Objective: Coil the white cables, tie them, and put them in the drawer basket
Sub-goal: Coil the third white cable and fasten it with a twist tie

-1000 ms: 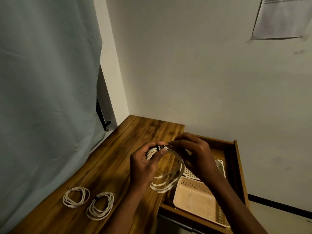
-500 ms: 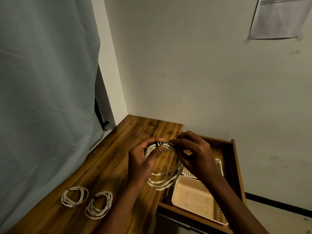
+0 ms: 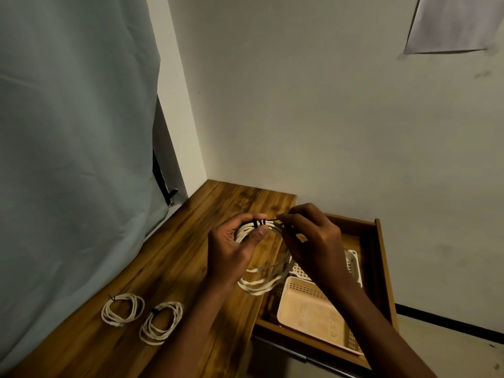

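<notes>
Left grip (image 3: 234,246) holds white coil (image 3: 264,279); right grip (image 3: 313,241) pinches black tie (image 3: 259,222).

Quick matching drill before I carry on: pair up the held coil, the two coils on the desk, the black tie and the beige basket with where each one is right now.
Things:
1. held coil
2. two tied coils
3. black tie
4. beige basket

Places:
A. inside the open drawer
B. lying on the wooden desktop, near its left front
C. gripped in the left hand, above the desk edge
D. wrapped round the top of the held coil, its free end pinched by the right hand

Pairs: 1-C, 2-B, 3-D, 4-A
</notes>
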